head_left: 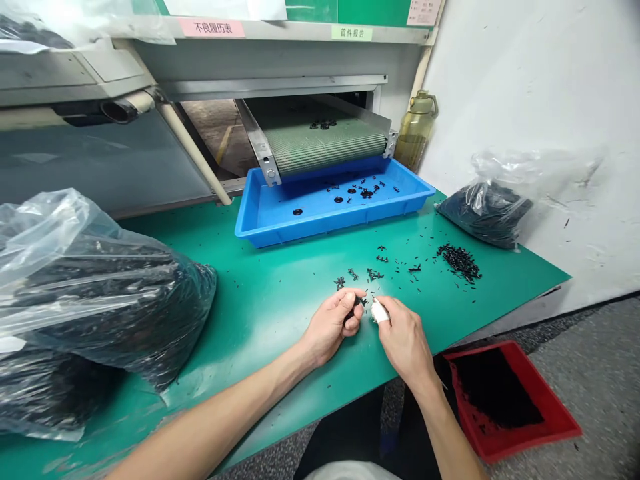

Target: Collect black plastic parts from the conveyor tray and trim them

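Observation:
My left hand (334, 323) is closed around a small black plastic part (363, 302), its pronged end showing past the fingertips. Just to the right, my right hand (404, 333) has its fingers pressed together, with a white wrap (379, 311) on one digit. Whatever those fingers pinch is too small or hidden to tell. Beyond the hands, black branched parts (374, 274) lie on the green tabletop (280, 287). Farther right is a pile of short black pieces (459, 262), with loose ones scattered around it.
A blue tray (300, 230) holding black parts stands under the end of a green conveyor belt (320, 143). Bags of black parts sit at left (125, 293) and right (487, 210). A bottle (417, 130) stands behind; a red tray (545, 443) is below the table's right edge.

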Demonstrator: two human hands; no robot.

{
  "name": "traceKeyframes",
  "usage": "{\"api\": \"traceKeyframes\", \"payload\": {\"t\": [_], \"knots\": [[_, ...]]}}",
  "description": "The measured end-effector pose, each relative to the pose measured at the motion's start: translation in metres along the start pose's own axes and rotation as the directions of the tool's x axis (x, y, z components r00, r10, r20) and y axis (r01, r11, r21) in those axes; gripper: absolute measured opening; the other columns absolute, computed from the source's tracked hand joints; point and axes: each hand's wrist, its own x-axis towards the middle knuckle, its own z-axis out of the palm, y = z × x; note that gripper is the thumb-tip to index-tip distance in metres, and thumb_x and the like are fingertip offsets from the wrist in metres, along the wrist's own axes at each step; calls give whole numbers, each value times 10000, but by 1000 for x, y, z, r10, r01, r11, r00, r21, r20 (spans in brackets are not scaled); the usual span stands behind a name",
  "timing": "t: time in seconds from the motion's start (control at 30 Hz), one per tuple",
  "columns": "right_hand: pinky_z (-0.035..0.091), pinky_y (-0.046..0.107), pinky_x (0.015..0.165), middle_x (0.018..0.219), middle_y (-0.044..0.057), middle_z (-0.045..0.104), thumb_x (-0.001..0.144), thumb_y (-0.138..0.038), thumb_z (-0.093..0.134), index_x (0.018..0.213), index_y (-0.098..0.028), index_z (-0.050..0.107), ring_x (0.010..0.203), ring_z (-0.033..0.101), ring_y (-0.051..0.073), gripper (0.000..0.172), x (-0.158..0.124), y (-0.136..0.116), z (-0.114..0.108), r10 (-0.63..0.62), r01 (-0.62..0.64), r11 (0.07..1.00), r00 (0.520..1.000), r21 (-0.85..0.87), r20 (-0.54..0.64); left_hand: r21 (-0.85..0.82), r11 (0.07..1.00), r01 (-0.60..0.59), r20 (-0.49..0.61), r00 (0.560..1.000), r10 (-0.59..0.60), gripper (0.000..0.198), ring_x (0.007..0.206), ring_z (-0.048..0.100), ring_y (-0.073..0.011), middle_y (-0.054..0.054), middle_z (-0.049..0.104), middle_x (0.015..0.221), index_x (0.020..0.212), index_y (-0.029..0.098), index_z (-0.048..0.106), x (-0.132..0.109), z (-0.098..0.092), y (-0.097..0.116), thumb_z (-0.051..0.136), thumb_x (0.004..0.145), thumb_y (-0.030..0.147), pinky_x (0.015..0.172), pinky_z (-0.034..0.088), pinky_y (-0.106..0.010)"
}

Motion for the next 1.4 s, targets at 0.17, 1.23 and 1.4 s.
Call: {"api": "traceKeyframes", "payload": {"t": [0.17,1.23,1.4], "knots": [[360,281,658,919,61,673,921,-198,391,1056,-194,654,792,593,206,295,-6,4,10,-38,31,996,996,-88,-81,-48,999,1,-3,1000,-1,318,454,337,-26,22,490,636,956,128,584,2,-3,1,634,853,425,411,187,-150],[477,292,507,1014,121,703,851,-277,394,1086,-188,681,674,644,227,382,-7,43,24,-177,177,984,984,-8,-22,385,848,-365,-386,770,507,400,349,163,-25,99,278,479,700,158,542,-131,11,164,604,821,535,349,103,-172],[482,294,502,963,110,709,831,-279,432,1059,-210,685,659,643,228,347,-7,43,24,-160,160,987,987,-10,-28,602,689,-403,-481,506,716,313,382,291,-26,72,390,542,784,142,567,-177,-22,251,540,900,431,349,168,-154]]}}
